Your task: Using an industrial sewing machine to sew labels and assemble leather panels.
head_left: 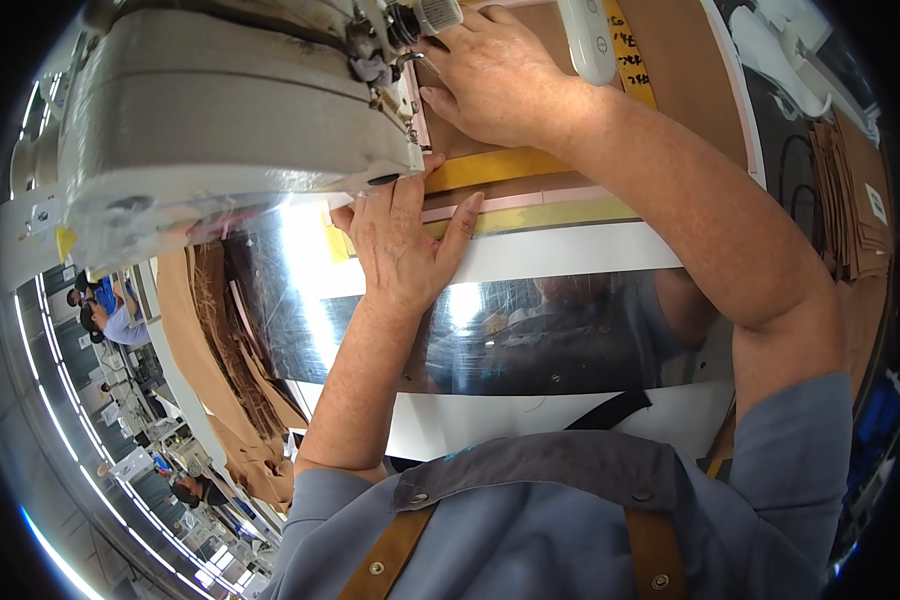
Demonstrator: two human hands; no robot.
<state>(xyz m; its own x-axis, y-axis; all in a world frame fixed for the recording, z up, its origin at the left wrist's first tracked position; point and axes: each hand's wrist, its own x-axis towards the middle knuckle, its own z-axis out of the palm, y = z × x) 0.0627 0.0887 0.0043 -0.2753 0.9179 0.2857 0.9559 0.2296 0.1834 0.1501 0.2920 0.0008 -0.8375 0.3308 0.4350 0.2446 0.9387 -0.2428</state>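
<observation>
Under the head of a large grey sewing machine (220,115) lies a brown sheet of material (695,90) with pale pink edging, set in a white flat frame (530,252). My left hand (398,240) rests flat on the frame's near left corner, thumb spread and fingertips partly behind the machine head. Across the sheet, my right hand (495,78) lies with its fingers stretched toward the needle area, thumb apart; some fingertips are hidden by machine parts. Between the hands runs a yellow strip (500,168). Neither hand visibly grips anything.
A shiny metal plate (530,345) covers the table in front of me. Brown pieces are stacked at the left (185,330) and hang in a bundle at the right (850,200). A white rounded device (588,45) hangs above my right wrist. Other people (115,315) sit far left.
</observation>
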